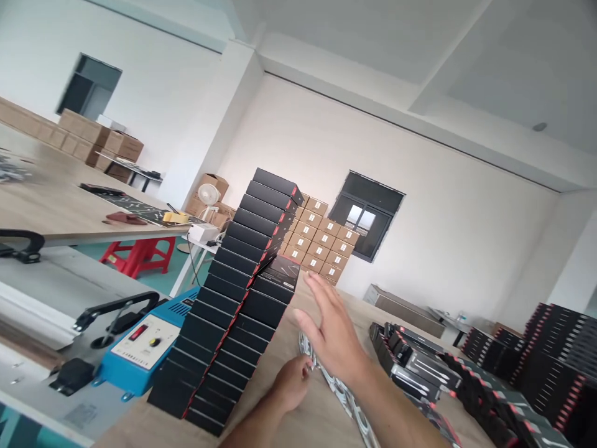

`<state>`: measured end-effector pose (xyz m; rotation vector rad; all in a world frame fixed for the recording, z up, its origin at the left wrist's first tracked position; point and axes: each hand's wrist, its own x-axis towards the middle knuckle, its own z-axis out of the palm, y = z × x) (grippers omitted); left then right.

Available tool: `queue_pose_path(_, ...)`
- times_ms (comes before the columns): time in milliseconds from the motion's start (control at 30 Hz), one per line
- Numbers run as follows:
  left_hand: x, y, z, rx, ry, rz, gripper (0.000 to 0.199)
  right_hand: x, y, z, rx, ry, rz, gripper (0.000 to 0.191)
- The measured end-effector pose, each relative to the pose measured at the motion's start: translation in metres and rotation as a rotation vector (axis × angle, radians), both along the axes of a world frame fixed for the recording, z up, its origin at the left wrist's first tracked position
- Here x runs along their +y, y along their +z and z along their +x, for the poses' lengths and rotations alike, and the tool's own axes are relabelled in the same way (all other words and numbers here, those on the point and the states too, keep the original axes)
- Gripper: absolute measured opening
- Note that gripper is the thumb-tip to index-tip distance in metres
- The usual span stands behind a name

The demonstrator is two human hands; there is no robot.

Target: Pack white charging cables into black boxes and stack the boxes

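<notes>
My left hand [293, 382] is low over the table, its fingers curled in at the end of a row of white cables [342, 395]; a white cable seems pinched at the fingertips, though the grip is small in view. Above it, my right hand [333, 323] is open and holds nothing, thumb and fingers spread beside the shorter stack of flat black boxes [245, 336]. Directly left of that stack rises a taller stack of black boxes with red edges [224, 274]. My right forearm covers part of the cable row.
A blue control unit [140, 348] on a machine stands left of the stacks. Rows of black packages [420, 367] and more black box stacks [550, 361] occupy the right side. Cartons [317, 239] are piled by the wall. A red stool [140, 255] stands beneath another table [56, 205].
</notes>
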<state>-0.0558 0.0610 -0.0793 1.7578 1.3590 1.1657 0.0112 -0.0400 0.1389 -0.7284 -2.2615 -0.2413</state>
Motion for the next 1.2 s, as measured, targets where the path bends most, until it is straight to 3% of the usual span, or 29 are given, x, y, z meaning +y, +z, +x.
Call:
queue_pose_path(67, 0.001, 0.002, 0.000, 0.030, -0.003, 0.035, 0.013, 0.003, -0.015, 0.037, -0.030, -0.083, 0.002, 0.054)
queue_pose_path(133, 0.001, 0.003, 0.000, 0.054, -0.010, 0.061, 0.013, 0.008, -0.043, 0.090, -0.065, -0.180, 0.003, 0.048)
queue_pose_path(233, 0.001, 0.004, 0.004, 0.075, -0.024, 0.069, 0.026, 0.008, -0.109, 0.184, -0.087, -0.385, -0.047, 0.040)
queue_pose_path(333, -0.001, 0.001, 0.009, 0.086, -0.041, 0.046, 0.032, -0.013, -0.188, 0.271, -0.118, -0.626, -0.120, 0.045)
queue_pose_path(433, 0.002, -0.005, 0.016, 0.100, -0.052, 0.016, 0.033, -0.047, -0.244, 0.320, -0.117, -0.854, -0.179, 0.051)
queue_pose_path(500, 0.007, -0.008, 0.019, 0.112, -0.059, 0.003, 0.033, -0.064, -0.262, 0.331, -0.094, -0.963, -0.198, 0.054)
queue_pose_path(600, 0.010, -0.007, 0.022, 0.135, -0.069, 0.003, 0.032, -0.071, -0.265, 0.330, -0.082, -1.050, -0.243, 0.059)
queue_pose_path(867, 0.017, 0.002, 0.024, 0.186, -0.011, 0.017, 0.032, -0.061, -0.257, 0.329, -0.085, -1.064, -0.340, 0.056)
queue_pose_path(1033, 0.021, 0.012, 0.029, 0.230, -0.013, 0.074, 0.017, -0.059, -0.239, 0.321, -0.103, -1.051, -0.427, 0.050)
queue_pose_path(1200, 0.034, 0.019, 0.028, 0.262, -0.014, 0.103, 0.029, -0.053, -0.225, 0.322, -0.064, -1.068, -0.434, 0.046)
